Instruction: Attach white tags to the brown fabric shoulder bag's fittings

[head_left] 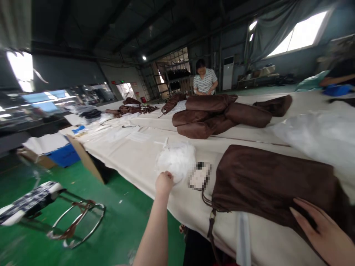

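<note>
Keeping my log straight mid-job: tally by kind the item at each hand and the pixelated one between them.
Brown bag, at the right hand: 1
White bundle, at the left hand: 1
Pixelated item: 1
Total: 3

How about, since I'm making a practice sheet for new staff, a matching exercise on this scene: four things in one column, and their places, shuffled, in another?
Things
1. Nearest brown bag
2. White bundle
3. Stool with a patterned seat
4. Person in a striped shirt

Places
A. On the green floor, at the picture's left
B. Touched by the right grip
C. Beyond the piled brown bags
D. At the left grip

Right pairs: 1-B, 2-D, 3-A, 4-C
</note>
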Available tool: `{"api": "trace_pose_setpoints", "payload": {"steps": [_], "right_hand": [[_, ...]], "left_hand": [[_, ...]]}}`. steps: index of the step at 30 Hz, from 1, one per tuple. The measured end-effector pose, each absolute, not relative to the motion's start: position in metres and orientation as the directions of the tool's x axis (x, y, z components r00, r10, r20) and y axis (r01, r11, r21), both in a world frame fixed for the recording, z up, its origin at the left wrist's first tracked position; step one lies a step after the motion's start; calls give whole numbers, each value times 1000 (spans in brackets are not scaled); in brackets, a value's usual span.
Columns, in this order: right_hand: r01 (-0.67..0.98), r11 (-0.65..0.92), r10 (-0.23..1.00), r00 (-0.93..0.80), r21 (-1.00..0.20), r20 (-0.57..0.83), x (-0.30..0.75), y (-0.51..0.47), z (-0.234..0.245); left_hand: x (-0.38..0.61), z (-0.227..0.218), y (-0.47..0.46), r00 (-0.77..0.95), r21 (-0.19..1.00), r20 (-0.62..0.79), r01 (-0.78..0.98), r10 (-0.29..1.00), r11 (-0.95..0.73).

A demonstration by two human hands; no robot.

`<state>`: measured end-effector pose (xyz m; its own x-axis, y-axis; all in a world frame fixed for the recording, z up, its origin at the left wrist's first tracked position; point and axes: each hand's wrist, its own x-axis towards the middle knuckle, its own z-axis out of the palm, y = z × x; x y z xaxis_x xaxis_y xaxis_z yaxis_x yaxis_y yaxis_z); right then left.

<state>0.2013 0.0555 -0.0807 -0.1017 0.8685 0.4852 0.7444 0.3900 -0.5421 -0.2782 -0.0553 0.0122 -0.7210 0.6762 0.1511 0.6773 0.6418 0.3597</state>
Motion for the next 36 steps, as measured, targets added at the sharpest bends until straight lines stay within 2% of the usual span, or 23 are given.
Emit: {"api": "trace_pose_setpoints", "payload": {"steps": [3,5,6,8,10,12,14,17,21,25,29,36], "right_hand": [[719,192,944,49,-668,325,208,50,-63],[719,147,966,44,-680,256,205,48,-52],[748,124,970,48,-652,240,201,46,-46],[821,57,979,66,-568,194,191,44,-35],[855,25,976,92,-518,199,181,41,-25],[880,11,970,105,-476,218,175,39,-19],[901,-1,964,116,-434,238,173,40,-17],[924,-45,957,148,-379,248,174,42,-19],[943,-46,962,131,-330,240,172,45,-20],[946,39,974,35,-323,222,161,46,-15],[900,127,980,-48,-416,193,157,46,-12],[694,172,984,-85,-699,158,177,52,-30]], "left_hand": [[-257,32,-45,-682,432,294,720,669,544],[-227,43,-31,-637,609,352,712,686,348],[-205,47,-22,-586,716,321,664,744,214],[-153,51,-5,-384,897,188,441,904,1],[-97,50,11,-136,982,66,184,988,-40],[-50,42,25,31,999,-29,22,999,28],[-17,28,39,128,989,-123,-62,984,132],[5,-1,54,146,965,-227,-103,963,243],[6,-35,59,154,982,-176,-44,972,185],[2,-43,57,172,985,-160,-32,972,168],[5,-37,52,142,991,-136,18,980,135],[19,-41,53,3,974,-122,190,992,120]]}}
